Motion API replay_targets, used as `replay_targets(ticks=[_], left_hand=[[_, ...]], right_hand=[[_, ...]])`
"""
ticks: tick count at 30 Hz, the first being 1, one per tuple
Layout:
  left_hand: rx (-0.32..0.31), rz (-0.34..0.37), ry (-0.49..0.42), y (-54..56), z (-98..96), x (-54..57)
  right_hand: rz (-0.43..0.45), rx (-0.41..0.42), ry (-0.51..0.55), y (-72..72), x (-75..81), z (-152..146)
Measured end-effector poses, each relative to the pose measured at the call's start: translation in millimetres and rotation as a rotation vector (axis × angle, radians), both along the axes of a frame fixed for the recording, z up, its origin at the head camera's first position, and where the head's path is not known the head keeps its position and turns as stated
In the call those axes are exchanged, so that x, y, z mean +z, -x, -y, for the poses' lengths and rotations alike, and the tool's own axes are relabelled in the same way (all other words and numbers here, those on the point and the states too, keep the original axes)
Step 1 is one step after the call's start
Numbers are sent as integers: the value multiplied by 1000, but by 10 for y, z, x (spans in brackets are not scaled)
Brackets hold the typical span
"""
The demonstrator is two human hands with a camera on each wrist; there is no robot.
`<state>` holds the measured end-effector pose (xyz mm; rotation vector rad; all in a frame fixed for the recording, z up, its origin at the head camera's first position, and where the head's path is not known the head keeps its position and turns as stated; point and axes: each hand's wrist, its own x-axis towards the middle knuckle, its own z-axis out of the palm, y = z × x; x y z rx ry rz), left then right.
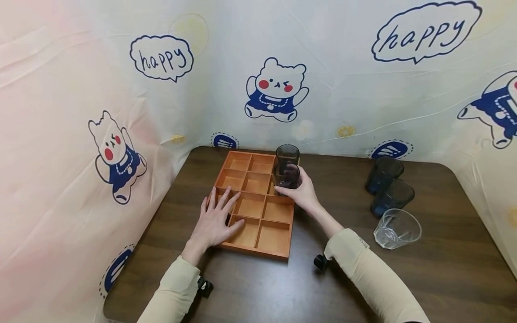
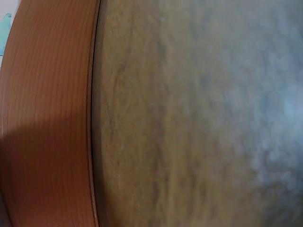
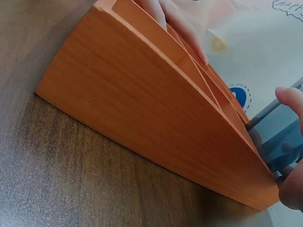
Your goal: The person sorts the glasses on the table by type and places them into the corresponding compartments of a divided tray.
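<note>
An orange-brown wooden box divided into several square compartments lies on the table. My right hand grips a dark tinted glass at a right-column compartment, second row from the back. In the right wrist view, the lower part of this glass sits below the box's rim. Just behind it, another dark glass stands in the back right compartment. My left hand rests on the left side of the box, fingers spread over the dividers. Only the box's side wall and tabletop show in the left wrist view.
Right of the box, two dark blue-tinted glasses and a clear glass stand in a row on the brown wooden table. A printed cloth hangs along the table's back and left edges.
</note>
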<state>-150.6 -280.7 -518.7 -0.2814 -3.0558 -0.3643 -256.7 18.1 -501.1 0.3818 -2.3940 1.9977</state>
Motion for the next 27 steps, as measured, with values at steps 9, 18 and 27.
replay_targets(ticks=[9,18,27], left_hand=[[3,12,7,1,2,4],[-1,3,3,1,5,-9],[1,22,-2,25,14,-11]], right_hand=[[-69,-15,-127,30,-78,2],[-176,-26,-142,48,-195,-4],[-152,-33,-167,42,-226,13]])
